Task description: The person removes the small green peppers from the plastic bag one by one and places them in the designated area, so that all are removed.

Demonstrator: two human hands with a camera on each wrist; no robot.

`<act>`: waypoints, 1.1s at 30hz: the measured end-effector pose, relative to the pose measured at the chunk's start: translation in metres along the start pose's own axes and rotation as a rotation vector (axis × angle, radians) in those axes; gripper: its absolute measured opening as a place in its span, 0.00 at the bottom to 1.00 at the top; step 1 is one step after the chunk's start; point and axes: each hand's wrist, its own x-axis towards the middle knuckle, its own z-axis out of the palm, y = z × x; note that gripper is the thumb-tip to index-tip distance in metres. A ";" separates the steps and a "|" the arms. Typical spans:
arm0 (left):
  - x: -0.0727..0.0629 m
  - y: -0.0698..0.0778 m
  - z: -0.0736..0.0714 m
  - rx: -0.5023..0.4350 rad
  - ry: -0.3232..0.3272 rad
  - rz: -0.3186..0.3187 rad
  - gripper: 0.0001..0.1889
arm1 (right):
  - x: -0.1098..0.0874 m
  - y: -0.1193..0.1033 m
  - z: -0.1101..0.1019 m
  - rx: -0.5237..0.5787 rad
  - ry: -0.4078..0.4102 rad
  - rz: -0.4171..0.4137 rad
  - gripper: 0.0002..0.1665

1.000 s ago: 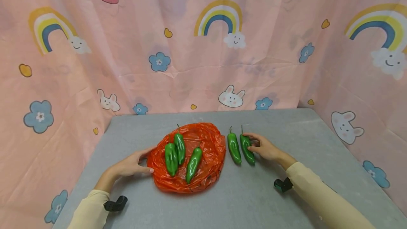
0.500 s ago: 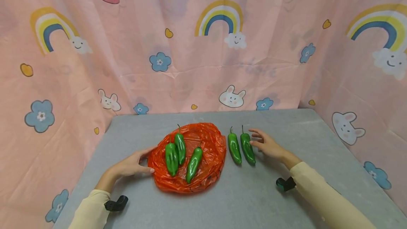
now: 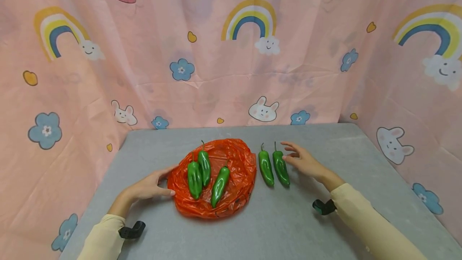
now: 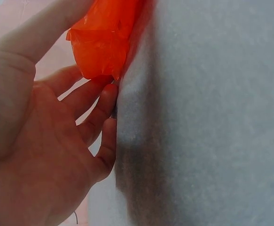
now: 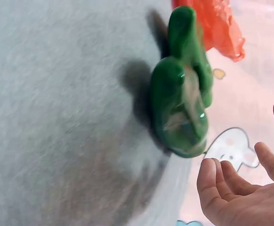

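Observation:
A crumpled red plastic bag [image 3: 236, 187] lies flattened on the table, with three green peppers on it: one at the left [image 3: 195, 181], one behind it [image 3: 204, 167] and one nearer the middle [image 3: 220, 187]. My left hand [image 3: 149, 185] touches the bag's left edge, thumb and fingers spread apart; in the left wrist view the fingers reach the red plastic [image 4: 101, 52]. Two more green peppers lie side by side right of the bag, the nearer to it [image 3: 266, 168] and the outer one [image 3: 280, 168]. Beside the outer pepper hovers my right hand [image 3: 304, 163], fingers loosely bent, holding nothing.
The grey table [image 3: 288, 228] ends at a pink printed curtain [image 3: 216, 99] that rises at the back and along both sides. Black camera mounts sit at the left wrist [image 3: 132, 230] and the right wrist [image 3: 323, 207].
My right hand has come off the outer pepper, moving a little right and then slightly away from me. That pepper stays beside the other one. My left hand keeps its place at the bag.

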 end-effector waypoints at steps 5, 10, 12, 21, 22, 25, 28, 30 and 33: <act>0.000 0.000 0.000 0.008 -0.002 0.004 0.49 | -0.002 -0.009 0.002 -0.017 0.002 -0.029 0.35; 0.001 0.000 0.001 0.012 -0.002 -0.007 0.49 | -0.005 -0.020 0.006 -0.009 -0.014 -0.079 0.34; 0.001 0.001 0.001 0.009 -0.004 -0.013 0.49 | -0.006 -0.024 0.008 0.001 -0.023 -0.098 0.33; -0.001 0.001 0.001 -0.004 -0.004 -0.021 0.49 | -0.005 -0.039 0.019 0.016 -0.066 -0.126 0.33; -0.001 0.002 0.001 -0.006 -0.002 -0.022 0.49 | -0.006 -0.041 0.020 0.017 -0.069 -0.125 0.33; -0.002 0.002 0.000 -0.002 0.001 -0.021 0.49 | -0.005 -0.046 0.025 0.020 -0.080 -0.129 0.32; -0.002 0.003 0.000 0.006 0.004 -0.025 0.49 | -0.005 -0.049 0.029 0.020 -0.092 -0.138 0.32; -0.002 0.003 0.000 0.009 0.005 -0.030 0.49 | -0.005 -0.051 0.032 0.016 -0.101 -0.144 0.33; -0.003 0.004 0.000 0.008 0.005 -0.033 0.49 | -0.005 -0.054 0.035 0.015 -0.108 -0.151 0.32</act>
